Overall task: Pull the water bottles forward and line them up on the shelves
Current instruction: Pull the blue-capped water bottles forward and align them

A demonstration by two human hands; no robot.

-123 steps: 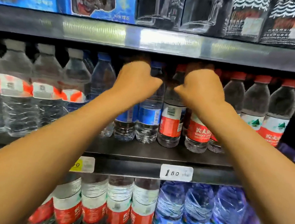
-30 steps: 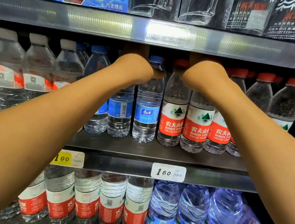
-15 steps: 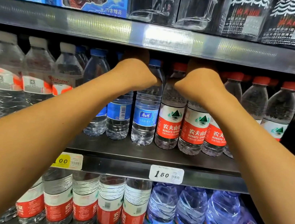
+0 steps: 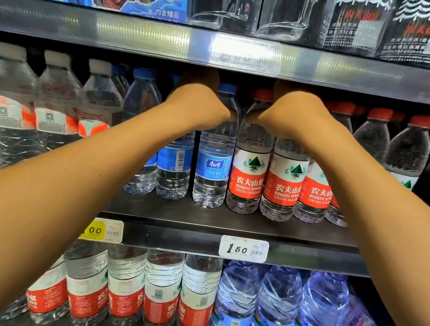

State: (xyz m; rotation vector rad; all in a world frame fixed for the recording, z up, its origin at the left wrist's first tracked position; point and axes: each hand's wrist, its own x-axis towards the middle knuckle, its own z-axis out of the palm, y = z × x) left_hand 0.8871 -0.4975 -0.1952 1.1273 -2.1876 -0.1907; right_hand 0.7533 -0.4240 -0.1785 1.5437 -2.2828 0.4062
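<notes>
Both hands reach over bottle tops on the middle shelf (image 4: 228, 220). Left hand (image 4: 199, 105) above blue-label bottles (image 4: 215, 149), right hand (image 4: 292, 115) above red-label bottles (image 4: 251, 154). Fingers hidden behind; grip unclear. Since a second ago, labels sit squarer; front row nearly aligned.

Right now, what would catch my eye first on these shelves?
Two bare arms reach deep into the middle shelf, the left hand and right hand up among the caps. Between them stand a blue-label bottle and red-label bottles. Below, a white price tag reads 1.50.
</notes>
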